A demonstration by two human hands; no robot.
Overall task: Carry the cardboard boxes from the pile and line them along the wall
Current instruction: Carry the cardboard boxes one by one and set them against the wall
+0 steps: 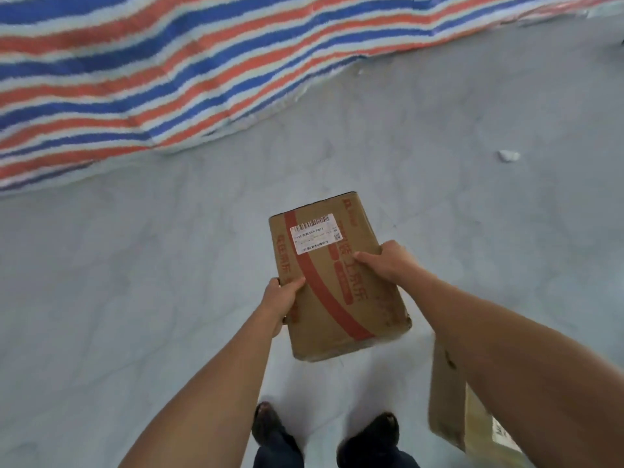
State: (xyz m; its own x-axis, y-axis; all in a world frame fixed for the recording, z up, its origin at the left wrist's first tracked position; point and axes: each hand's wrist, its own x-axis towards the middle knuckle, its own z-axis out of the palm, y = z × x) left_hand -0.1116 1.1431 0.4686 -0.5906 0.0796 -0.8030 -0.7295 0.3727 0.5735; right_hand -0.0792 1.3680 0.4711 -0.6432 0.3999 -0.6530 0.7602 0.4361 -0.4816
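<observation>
The pale grey concrete floor [118,265] runs under everything. A red, blue and white striped woven tarpaulin [152,72] lies on it beyond the carried box, well apart from it. That brown rectangular cardboard box with a red tape stripe and white shipping label [368,298] is off the floor, tilted, in front of the person. A second plain brown cardboard box [445,400] sits below it to the right, partly hidden by a forearm.

The left hand [282,298] has its fingers clamped on the carried box's left edge, and the right hand [388,261] grips the right edge.

The box looks stiff, dry and fairly light. Its near corner seems scuffed, so the two long edges are probably the safer hold, away from the slick tape.
</observation>
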